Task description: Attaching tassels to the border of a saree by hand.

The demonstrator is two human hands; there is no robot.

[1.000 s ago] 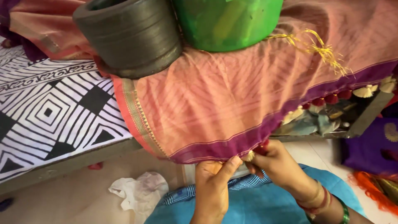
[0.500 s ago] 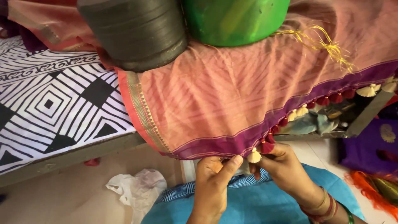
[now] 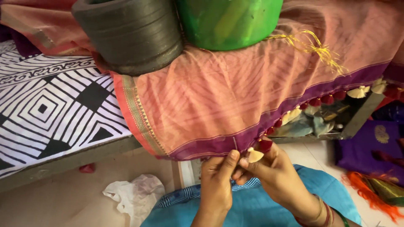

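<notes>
From the head camera, the pink cloth [image 3: 235,92] hung over the bed's edge, pinned flat by a dark round pot [image 3: 130,33] and a green bucket [image 3: 229,21], so its purple border [image 3: 219,145] stayed taut. The left hand [image 3: 216,180] pinched a thin needle [image 3: 235,143] at that border. The right hand [image 3: 273,170] had its fingers pressed on a cream tassel [image 3: 254,156], beside a red one.

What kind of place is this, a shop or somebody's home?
Probably a home where sewing is done. A pink cloth hangs over a bed with a patterned sheet, more fabrics lie on the floor, and the hands work tassels onto the cloth's edge.
</notes>
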